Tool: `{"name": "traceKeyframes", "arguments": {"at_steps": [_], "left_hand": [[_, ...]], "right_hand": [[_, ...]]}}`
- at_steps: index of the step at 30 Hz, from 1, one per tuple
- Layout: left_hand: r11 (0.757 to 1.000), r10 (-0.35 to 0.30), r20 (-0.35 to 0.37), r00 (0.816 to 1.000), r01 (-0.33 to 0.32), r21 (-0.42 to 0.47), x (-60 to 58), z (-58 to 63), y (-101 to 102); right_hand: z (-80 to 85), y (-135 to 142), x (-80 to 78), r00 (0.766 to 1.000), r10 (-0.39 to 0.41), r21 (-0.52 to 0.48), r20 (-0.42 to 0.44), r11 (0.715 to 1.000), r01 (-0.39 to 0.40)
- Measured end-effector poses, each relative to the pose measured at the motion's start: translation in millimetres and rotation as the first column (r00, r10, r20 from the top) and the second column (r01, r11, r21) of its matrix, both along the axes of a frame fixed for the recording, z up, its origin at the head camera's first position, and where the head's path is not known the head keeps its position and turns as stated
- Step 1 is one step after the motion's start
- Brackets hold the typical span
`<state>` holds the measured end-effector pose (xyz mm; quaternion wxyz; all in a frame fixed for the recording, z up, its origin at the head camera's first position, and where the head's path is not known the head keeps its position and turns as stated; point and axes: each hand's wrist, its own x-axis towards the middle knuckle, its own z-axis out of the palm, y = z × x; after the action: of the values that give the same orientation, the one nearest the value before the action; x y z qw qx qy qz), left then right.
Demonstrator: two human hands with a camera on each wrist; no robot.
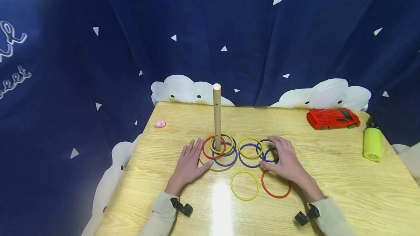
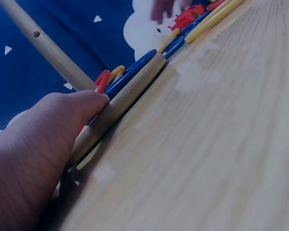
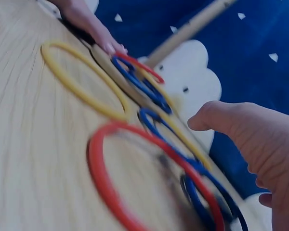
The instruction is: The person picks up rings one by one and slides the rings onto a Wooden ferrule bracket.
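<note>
A wooden peg (image 1: 217,115) stands upright on a round wooden base (image 1: 221,170). Red (image 1: 213,158), yellow (image 1: 233,143) and blue rings (image 1: 224,166) lie around the peg's foot, overlapping. My left hand (image 1: 188,166) touches the base's left side with fingers fairly straight; its thumb (image 2: 86,102) rests at the rim. Over the rings to the right hovers my right hand (image 1: 288,165), thumb and fingers spread and holding nothing. Below and beside it are overlapping blue rings (image 1: 251,166) with a yellow one, and a red ring (image 3: 97,163) partly covered by the hand in the head view.
Another yellow ring (image 1: 244,199) lies flat in front of the base. A small pink toy (image 1: 160,124) sits at the back left. At the back right are a red toy car (image 1: 333,118) and a yellow-green bottle (image 1: 372,144). Behind the table hangs a blue curtain (image 1: 197,21).
</note>
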<state>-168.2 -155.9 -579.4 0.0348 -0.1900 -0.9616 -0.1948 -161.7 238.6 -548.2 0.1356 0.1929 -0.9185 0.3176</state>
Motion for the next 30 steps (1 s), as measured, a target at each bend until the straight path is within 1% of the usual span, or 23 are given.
{"name": "traceKeyframes", "arguments": {"at_steps": [4,8,15,22,30], "left_hand": [[1.000,0.001,-0.007,1.000,-0.001,0.008,-0.6,0.1,0.3],[1.000,-0.001,0.000,1.000,0.001,0.011,-0.2,-0.3,-0.1],[1.000,0.001,0.009,1.000,-0.001,-0.004,-0.6,-2.2,-1.5],[1.000,-0.002,-0.001,1.000,0.002,-0.001,-0.6,-2.8,-1.0],[1.000,0.000,0.002,1.000,0.000,0.000,-1.7,-3.5,-0.9]], "right_hand": [[-6.5,20.3,8.9,0.998,-0.055,0.003,0.009,0.998,0.055],[-10.2,32.9,16.7,0.996,-0.087,-0.007,0.022,0.996,0.087],[-15.4,44.5,24.5,0.994,-0.083,-0.003,0.064,0.996,0.084],[-19.9,48.5,26.2,0.991,-0.091,0.021,0.099,0.996,0.089],[-29.7,50.9,22.9,0.992,-0.108,-0.011,0.073,0.994,0.109]]}}
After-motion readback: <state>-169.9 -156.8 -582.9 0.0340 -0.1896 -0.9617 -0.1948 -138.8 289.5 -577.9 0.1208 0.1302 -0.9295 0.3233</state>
